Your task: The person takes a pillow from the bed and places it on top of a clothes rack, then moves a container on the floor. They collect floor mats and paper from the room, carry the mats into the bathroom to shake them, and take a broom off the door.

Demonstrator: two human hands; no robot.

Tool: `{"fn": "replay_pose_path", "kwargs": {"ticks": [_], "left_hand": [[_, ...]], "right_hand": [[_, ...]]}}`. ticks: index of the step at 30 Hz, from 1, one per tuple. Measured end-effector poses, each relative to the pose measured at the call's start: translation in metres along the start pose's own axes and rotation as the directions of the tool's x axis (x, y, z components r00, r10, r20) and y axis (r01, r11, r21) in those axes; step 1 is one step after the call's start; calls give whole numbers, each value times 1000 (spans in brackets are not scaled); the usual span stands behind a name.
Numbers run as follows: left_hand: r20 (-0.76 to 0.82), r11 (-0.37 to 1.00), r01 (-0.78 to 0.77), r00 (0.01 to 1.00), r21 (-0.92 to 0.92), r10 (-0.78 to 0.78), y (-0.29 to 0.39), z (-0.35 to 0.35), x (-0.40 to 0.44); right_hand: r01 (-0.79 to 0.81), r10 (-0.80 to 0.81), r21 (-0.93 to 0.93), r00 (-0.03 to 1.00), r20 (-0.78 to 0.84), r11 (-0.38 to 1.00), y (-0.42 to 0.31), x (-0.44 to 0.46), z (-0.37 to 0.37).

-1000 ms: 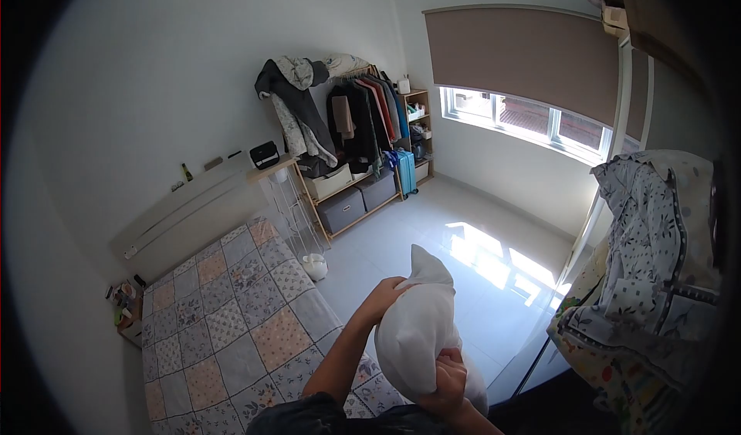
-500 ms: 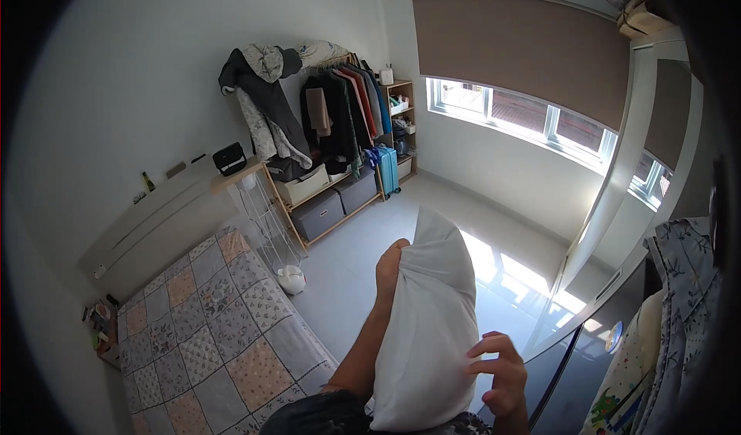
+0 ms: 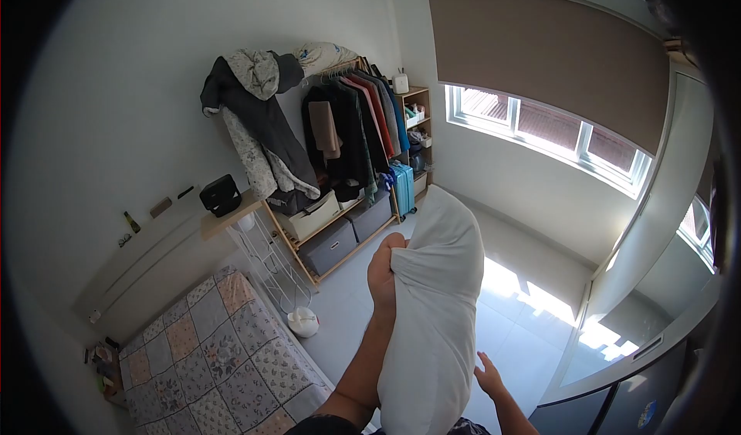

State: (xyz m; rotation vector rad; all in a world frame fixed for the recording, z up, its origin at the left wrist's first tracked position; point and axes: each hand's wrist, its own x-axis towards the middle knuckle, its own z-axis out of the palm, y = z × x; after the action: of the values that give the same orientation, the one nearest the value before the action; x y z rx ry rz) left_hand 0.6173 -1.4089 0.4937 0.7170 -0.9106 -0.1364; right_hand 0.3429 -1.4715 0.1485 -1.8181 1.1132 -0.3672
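A white pillow (image 3: 436,311) hangs upright in front of me, its cloth gathered into folds near the upper left edge. My left hand (image 3: 383,269) is closed on that edge, with the fingers partly behind the cloth. Low on the pillow's right side is my right hand (image 3: 488,375), its visible fingers apart; the rest is behind the pillow. The bed (image 3: 224,358) with a patchwork floral cover lies to the left, below my left arm.
A clothes rack (image 3: 347,118) with storage boxes (image 3: 328,246) stands ahead, beside a blue suitcase (image 3: 403,188). A white round object (image 3: 302,321) sits on the floor by the bed. A mirrored wardrobe (image 3: 656,280) is at the right.
The pillow has gone from bunched between both hands to hanging long from my left hand. My right hand has let go and moved lower. The view has shifted, and the draped fabric at right has left it.
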Motion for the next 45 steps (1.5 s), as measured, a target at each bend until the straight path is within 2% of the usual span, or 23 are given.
{"fn": "replay_pose_path", "kwargs": {"ticks": [1, 3, 5, 7, 8, 10, 13, 14, 15, 16, 17, 19, 23, 26, 28, 29, 31, 32, 34, 37, 40, 42, 45], "left_hand": [[3, 1000, 4, 1000, 3, -4, -12, -9, 11], [-28, 1000, 19, 999, -15, -20, -30, -27, 36], [-6, 973, -109, 994, 204, 113, -38, -41, 67], [-40, 570, -290, 868, 768, 495, -49, -51, 98], [-32, 567, -296, 868, 768, 496, -53, -50, 107], [-424, 896, -80, 860, 436, 283, -63, -36, 126], [-279, 830, -202, 878, 519, 388, -124, -22, 143], [-274, 823, -199, 879, 532, 389, -141, -16, 143], [-264, 938, -148, 935, 312, 235, -160, -6, 151], [-207, 994, -70, 975, 78, 85, -179, 2, 165], [-198, 993, -81, 975, 82, 96, -196, 7, 178], [151, 870, 119, 965, 479, -215, -227, 8, 200], [310, 689, 138, 819, 712, -484, -267, -1, 249], [448, 687, -105, 826, 720, -343, -284, -20, 283], [599, 537, -390, 745, 748, -294, -300, -50, 304], [596, 540, -385, 747, 748, -293, -315, -68, 311], [385, 626, -43, 820, 779, -423, -352, -114, 316], [391, 631, -48, 820, 775, -419, -372, -138, 318], [206, 503, 216, 728, 837, -654, -412, -182, 316], [233, 425, 171, 629, 889, -741, -445, -220, 343], [238, 463, 170, 678, 870, -695, -472, -217, 404], [245, 510, 168, 724, 844, -644, -488, -197, 453], [353, 636, 99, 762, 766, -543, -510, -138, 504]], "right_hand": [[157, -147, 177, 987, -66, 972, -61, 25, -8], [449, -448, 182, 893, -50, 875, -172, 47, -25], [595, -595, 74, 775, 210, 801, -207, 68, -19], [586, -631, 233, 729, 266, 776, -232, 67, -10], [588, -634, 238, 728, 260, 773, -226, 84, -10], [568, -628, 285, 749, 210, 772, -204, 105, 14], [548, -623, 350, 768, 148, 760, -59, 142, -7], [529, -614, 386, 778, 137, 756, -169, 181, 14], [524, -615, 417, 780, 114, 743, -289, 228, 31], [523, -618, 447, 782, 87, 725, -301, 258, 26], [518, -615, 476, 786, 64, 711, -298, 286, 18], [487, -594, 533, 804, 37, 692, -290, 326, 22], [416, -533, 622, 846, 3, 664, -269, 402, 40], [372, -482, 664, 876, -20, 648, -268, 470, 45], [349, -450, 690, 892, -39, 634, -234, 525, 26], [334, -430, 706, 902, -47, 625, -232, 556, 15], [243, -329, 760, 943, -41, 603, -233, 596, 5], [10, -79, 924, 997, 22, 383, -290, 582, -39], [82, -21, 934, 997, -80, 347, -301, 620, -70], [158, 29, 937, 984, -176, 312, -304, 663, -101], [226, 46, 928, 967, -251, 296, -300, 718, -109], [378, -72, 589, 877, -476, 714, -264, 773, -100], [495, -284, 389, 827, -484, 777, -306, 810, -95]]}}
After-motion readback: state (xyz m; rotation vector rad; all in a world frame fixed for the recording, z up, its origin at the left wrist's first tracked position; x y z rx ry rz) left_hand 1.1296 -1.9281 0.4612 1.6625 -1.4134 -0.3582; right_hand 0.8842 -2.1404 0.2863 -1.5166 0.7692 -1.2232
